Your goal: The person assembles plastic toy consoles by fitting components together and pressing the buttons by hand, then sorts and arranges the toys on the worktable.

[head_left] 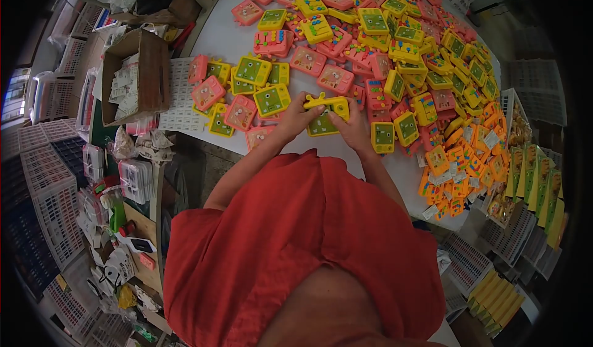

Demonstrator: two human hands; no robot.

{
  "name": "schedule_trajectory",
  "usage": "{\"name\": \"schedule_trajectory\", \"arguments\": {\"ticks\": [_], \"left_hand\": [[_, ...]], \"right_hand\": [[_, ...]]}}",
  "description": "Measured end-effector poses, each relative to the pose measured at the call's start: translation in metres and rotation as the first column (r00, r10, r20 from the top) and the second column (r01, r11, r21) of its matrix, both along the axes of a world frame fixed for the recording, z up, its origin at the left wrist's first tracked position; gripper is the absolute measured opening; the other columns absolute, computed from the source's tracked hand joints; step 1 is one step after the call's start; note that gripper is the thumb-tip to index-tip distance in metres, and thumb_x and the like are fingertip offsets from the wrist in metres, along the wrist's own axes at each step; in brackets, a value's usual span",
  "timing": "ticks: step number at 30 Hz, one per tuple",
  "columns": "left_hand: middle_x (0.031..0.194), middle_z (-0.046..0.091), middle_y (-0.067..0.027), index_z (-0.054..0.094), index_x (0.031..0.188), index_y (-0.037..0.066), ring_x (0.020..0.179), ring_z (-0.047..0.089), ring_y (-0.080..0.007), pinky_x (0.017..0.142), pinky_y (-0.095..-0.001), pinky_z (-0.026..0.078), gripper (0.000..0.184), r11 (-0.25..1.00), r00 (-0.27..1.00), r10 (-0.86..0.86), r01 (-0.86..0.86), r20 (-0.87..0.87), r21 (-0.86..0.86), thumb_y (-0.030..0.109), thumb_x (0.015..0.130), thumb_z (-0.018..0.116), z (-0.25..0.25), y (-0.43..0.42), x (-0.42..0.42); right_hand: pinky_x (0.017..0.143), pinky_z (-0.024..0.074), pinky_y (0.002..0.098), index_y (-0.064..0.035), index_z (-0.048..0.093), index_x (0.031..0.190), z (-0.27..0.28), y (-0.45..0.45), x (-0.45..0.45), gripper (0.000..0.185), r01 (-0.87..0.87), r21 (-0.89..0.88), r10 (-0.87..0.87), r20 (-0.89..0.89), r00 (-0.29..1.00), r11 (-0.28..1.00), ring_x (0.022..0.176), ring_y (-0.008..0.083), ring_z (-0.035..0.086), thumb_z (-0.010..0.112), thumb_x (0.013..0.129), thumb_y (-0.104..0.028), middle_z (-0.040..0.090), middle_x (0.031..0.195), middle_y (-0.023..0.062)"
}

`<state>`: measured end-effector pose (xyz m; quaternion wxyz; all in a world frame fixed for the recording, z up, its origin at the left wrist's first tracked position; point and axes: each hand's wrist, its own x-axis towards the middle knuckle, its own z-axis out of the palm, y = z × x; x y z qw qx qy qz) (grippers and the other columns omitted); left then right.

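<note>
A yellow toy [335,105] was grasped by the left hand [299,117] and right hand [353,128], apparently mid-handling, with steady two-handed support seemingly required next.

The head camera looks forward — and down.

Dim, diffuse light, deep shadow beneath the table [230,33], strong fisheye bending, black corners
</note>
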<state>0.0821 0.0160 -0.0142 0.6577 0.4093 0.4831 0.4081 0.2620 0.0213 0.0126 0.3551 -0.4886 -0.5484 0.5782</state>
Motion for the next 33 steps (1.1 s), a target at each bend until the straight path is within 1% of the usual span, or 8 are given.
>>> {"name": "schedule_trajectory", "arguments": {"ticks": [5, 12, 18, 21, 27, 30, 32, 33], "left_hand": [[0.091, 0.054, -0.0044, 0.049, 0.108, 0.006, 0.079, 0.051, -0.0093, 0.064, -0.0233, 0.044, 0.039, 0.996, 0.973, 0.09, -0.091, -0.215, 0.008, 0.024, 0.082, 0.071, 0.035, -0.002, 0.009], [0.093, 0.054, -0.0058, 0.045, 0.11, 0.005, 0.082, 0.051, -0.0114, 0.067, -0.0249, 0.045, 0.042, 0.983, 0.978, 0.179, -0.174, -0.106, 0.058, 0.02, 0.081, 0.071, -0.003, -0.003, 0.006], [0.108, 0.049, -0.0105, 0.035, 0.131, 0.009, 0.094, 0.054, -0.0165, 0.08, -0.0275, 0.047, 0.067, 0.993, 0.996, 0.048, -0.04, -0.071, 0.11, 0.014, 0.076, 0.074, 0.002, -0.009, 0.007], [0.114, 0.046, -0.0123, 0.026, 0.139, 0.011, 0.099, 0.054, -0.0192, 0.084, -0.0296, 0.047, 0.088, 0.977, 0.973, -0.003, 0.052, -0.229, 0.207, 0.012, 0.07, 0.08, -0.001, -0.008, 0.003], [0.115, 0.049, -0.0141, 0.031, 0.137, 0.008, 0.098, 0.055, -0.0189, 0.08, -0.0293, 0.049, 0.091, 0.946, 0.9, 0.171, -0.037, -0.401, 0.322, 0.011, 0.063, 0.084, -0.015, -0.001, -0.014], [0.116, 0.05, -0.0148, 0.036, 0.133, 0.002, 0.101, 0.053, -0.0215, 0.085, -0.0313, 0.046, 0.09, 0.938, 0.872, 0.343, -0.293, -0.349, 0.187, 0.015, 0.059, 0.086, -0.016, 0.013, -0.051], [0.116, 0.051, -0.016, 0.035, 0.133, 0.001, 0.103, 0.053, -0.0229, 0.087, -0.0317, 0.045, 0.088, 0.854, 0.767, 0.516, -0.428, -0.381, 0.296, 0.014, 0.061, 0.084, -0.023, 0.026, -0.099], [0.117, 0.051, -0.0175, 0.035, 0.133, 0.002, 0.105, 0.053, -0.0244, 0.089, -0.0324, 0.044, 0.087, 0.797, 0.72, 0.596, -0.477, -0.355, 0.371, 0.013, 0.062, 0.083, -0.037, 0.032, -0.127]], "right_hand": [[0.082, 0.045, 0.0269, -0.0012, 0.04, 0.119, -0.012, -0.002, -0.004, 0.045, -0.001, 0.053, -0.001, 0.044, 0.999, 0.999, 0.098, 0.0132, 0.052, 0.064, 0.083, -0.014, 0.051, 0.108, 0.0081], [0.091, 0.0417, 0.0277, -0.0024, 0.028, 0.138, -0.003, -0.002, 0.007, 0.068, -0.154, 0.076, 0.158, -0.046, 0.986, 0.985, 0.109, 0.0151, 0.049, 0.064, 0.081, -0.008, 0.048, 0.12, 0.0091], [0.094, 0.0397, 0.0285, -0.005, 0.021, 0.143, -0.005, -0.002, 0.011, 0.071, -0.107, -0.08, 0.095, -0.142, 0.985, 0.991, 0.117, 0.0173, 0.043, 0.058, 0.082, -0.002, 0.038, 0.133, 0.0107], [0.094, 0.0393, 0.0283, -0.0052, 0.02, 0.143, -0.011, -0.005, 0.002, 0.067, -0.08, -0.075, 0.07, -0.128, 0.989, 0.994, 0.118, 0.0177, 0.043, 0.055, 0.086, -0.005, 0.038, 0.133, 0.0111], [0.09, 0.041, 0.0277, -0.0041, 0.016, 0.144, -0.028, 0.005, -0.014, 0.065, -0.1, 0.076, 0.107, -0.096, 0.99, 0.992, 0.109, 0.0163, 0.05, 0.052, 0.091, -0.018, 0.043, 0.129, 0.0113], [0.085, 0.0426, 0.0287, 0.0001, 0.028, 0.139, -0.049, 0.02, -0.014, 0.059, -0.091, -0.101, 0.07, -0.2, 0.977, 0.991, 0.104, 0.0154, 0.052, 0.055, 0.09, -0.021, 0.048, 0.125, 0.0123], [0.076, 0.0451, 0.03, 0.0032, 0.046, 0.124, -0.1, 0.048, 0.005, 0.048, 0.225, -0.155, -0.211, 0.103, 0.972, 0.962, 0.093, 0.0147, 0.057, 0.059, 0.087, -0.025, 0.057, 0.113, 0.0119], [0.076, 0.0451, 0.03, 0.0032, 0.046, 0.124, -0.109, 0.058, 0.011, 0.048, 0.22, -0.154, -0.207, 0.1, 0.973, 0.963, 0.093, 0.0147, 0.057, 0.059, 0.087, -0.025, 0.057, 0.113, 0.0119]]}}
